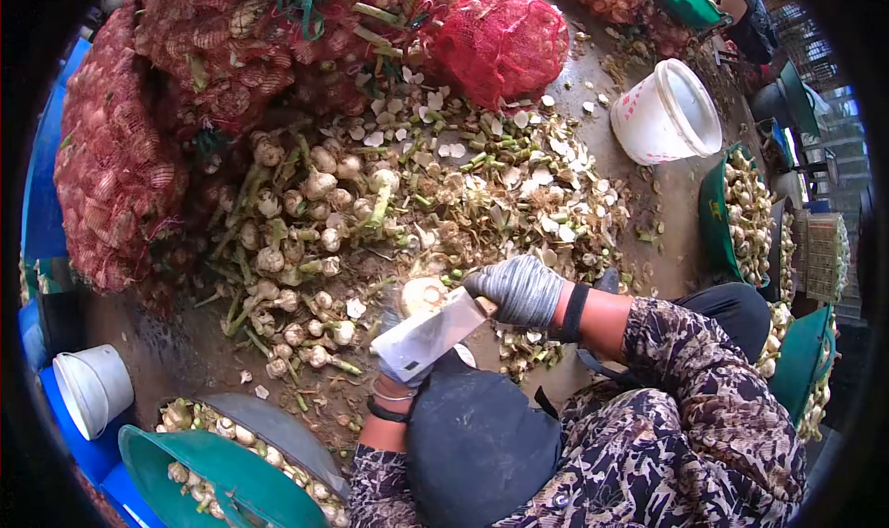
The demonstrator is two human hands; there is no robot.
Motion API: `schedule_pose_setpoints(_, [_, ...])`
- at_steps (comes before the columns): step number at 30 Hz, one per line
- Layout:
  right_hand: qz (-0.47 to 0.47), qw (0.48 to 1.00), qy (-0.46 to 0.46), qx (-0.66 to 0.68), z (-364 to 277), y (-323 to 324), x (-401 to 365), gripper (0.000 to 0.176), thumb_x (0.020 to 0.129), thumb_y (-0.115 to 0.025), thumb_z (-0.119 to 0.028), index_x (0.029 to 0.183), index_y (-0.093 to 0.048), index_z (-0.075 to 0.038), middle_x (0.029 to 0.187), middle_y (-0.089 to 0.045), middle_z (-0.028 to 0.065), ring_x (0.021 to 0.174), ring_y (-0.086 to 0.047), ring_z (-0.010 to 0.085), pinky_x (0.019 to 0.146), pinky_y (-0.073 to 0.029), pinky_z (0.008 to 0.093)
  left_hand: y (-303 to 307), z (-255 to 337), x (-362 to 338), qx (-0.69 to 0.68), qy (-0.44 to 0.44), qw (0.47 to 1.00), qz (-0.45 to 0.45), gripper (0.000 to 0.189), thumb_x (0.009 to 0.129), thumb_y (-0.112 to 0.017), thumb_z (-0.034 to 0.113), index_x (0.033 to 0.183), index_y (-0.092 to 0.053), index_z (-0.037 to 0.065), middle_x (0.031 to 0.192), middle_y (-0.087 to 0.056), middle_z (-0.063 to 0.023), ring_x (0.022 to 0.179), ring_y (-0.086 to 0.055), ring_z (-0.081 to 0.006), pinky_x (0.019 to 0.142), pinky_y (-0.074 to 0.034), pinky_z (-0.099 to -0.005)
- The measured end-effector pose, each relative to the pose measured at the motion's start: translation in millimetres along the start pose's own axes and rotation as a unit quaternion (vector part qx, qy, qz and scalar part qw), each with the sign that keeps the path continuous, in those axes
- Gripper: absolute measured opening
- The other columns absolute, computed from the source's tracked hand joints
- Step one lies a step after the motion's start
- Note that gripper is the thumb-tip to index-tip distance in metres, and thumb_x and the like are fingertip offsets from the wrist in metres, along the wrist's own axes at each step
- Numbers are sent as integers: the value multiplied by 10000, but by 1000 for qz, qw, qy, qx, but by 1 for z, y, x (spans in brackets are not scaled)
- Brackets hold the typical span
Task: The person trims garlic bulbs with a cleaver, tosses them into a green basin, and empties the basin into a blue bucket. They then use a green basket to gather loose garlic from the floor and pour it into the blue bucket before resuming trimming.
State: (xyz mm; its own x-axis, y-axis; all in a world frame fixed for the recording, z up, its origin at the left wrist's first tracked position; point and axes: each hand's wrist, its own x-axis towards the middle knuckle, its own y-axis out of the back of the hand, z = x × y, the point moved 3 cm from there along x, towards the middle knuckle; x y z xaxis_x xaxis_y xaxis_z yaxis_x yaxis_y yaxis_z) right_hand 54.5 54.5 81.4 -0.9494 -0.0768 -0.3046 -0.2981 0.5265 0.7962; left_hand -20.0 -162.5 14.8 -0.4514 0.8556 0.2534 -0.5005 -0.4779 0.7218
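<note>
My right hand [520, 289], in a grey knit glove, is closed around the handle of a cleaver [428, 333]. Its broad, pale blade slants down to the left. Beneath the blade, my left hand [391, 322], also gloved, is mostly covered by it. A garlic bulb [423, 294] with its pale cut face upward sits in the left hand, at the blade's upper edge. Beyond both hands lies a heap of garlic bulbs [319, 185] with green stalks. To its right spread cut stalks, roots and papery trimmings [519, 190].
Red mesh sacks of garlic [111, 176] are piled at the back left, with a red mesh bag [505, 46] beside them. A white bucket [639, 120] tilts at the right. Green tubs of garlic [718, 213] stand along the right; another green tub [153, 463] is at front left.
</note>
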Motion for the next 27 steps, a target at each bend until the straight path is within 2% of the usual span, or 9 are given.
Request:
schedule_pose_setpoints(5, [0, 1000, 13, 27, 15, -14, 9, 192, 794, -604, -193, 965, -596, -105, 781, -646, 154, 774, -659, 357, 660, -511, 468, 4, 12, 21, -202, 130, 968, -72, 529, 845, -670, 169, 1312, -463, 33, 1244, -575, -120, 1158, -560, -263, 1025, -413, -396])
schedule_pose_setpoints(9, [58, 937, -335, 73, 90, -1, 1, 250, 911, -559, -320, 1042, -633, -120, 876, -692, 161, 854, -682, 318, 722, -533, 414, 47, 43, 40, -135, 115, 980, 89, 621, 773, -745, 321, 1259, -463, 57, 1133, -580, -128, 1056, -589, -280, 896, -497, -394])
schedule_pose_setpoints(13, [81, 905, -196, 368, 41, -1, 8, 366, 889, -650, -442, 1029, -648, -104, 792, -659, 51, 697, -593, 128, 650, -502, 307, 31, 29, 52, -250, 143, 946, 148, 738, 714, -817, 401, 1269, -440, 93, 1150, -542, -130, 1007, -591, -269, 838, -543, -362])
schedule_pose_setpoints(15, [39, 771, -185, 607, -5, 2, 14, 433, 896, -640, -474, 1105, -639, -94, 806, -653, 36, 714, -580, 104, 637, -481, 270, 32, 31, 73, -274, 130, 945, 121, 832, 666, -863, 402, 1294, -423, 80, 1176, -502, -138, 1071, -552, -277, 948, -492, -393])
schedule_pose_setpoints(18, [-60, 802, -182, 565, -20, 10, 22, 529, 858, -705, -448, 1209, -597, -66, 917, -662, 33, 847, -581, 85, 751, -492, 283, 33, 32, 69, -164, 69, 977, 120, 1002, 662, -855, 396, 1407, -288, 38, 1334, -405, -181, 1247, -432, -319, 1087, -347, -426])
schedule_pose_setpoints(20, [82, 841, -61, 532, -27, 14, 26, 617, 797, -770, -424, 1248, -574, -53, 868, -632, 3, 728, -570, 88, 643, -473, 258, 35, 15, 63, -5, 53, 995, 82, 1091, 708, -794, 464, 1496, -169, 42, 1418, -349, -210, 1310, -383, -338, 1090, -345, -429])
schedule_pose_setpoints(22, [50, 894, -63, 441, -25, 14, 25, 592, 753, -828, -311, 1229, -579, -62, 1088, -652, 55, 1009, -607, 156, 887, -491, 327, 14, -4, 47, -282, 142, 949, -8, 797, 840, -666, 391, 1442, -270, 50, 1331, -445, -167, 1201, -470, -248, 1040, -399, -370])
schedule_pose_setpoints(23, [9, 939, -66, 337, -30, 25, 22, 598, 733, -837, -335, 1210, -585, -78, 1055, -663, 79, 958, -630, 178, 846, -503, 329, 1, -12, 42, -496, 201, 844, -38, 655, 906, -603, 355, 1414, -320, 54, 1287, -493, -146, 1147, -514, -203, 1015, -426, -341])
schedule_pose_setpoints(27, [42, 976, 25, 214, -30, 34, 12, 506, 751, -798, -385, 1135, -612, -114, 976, -671, 105, 869, -663, 257, 778, -520, 353, -47, -53, 17, -427, 195, 871, -143, 350, 982, -524, 248, 1272, -518, 52, 1212, -590, -88, 1101, -555, -159, 978, -443, -300])
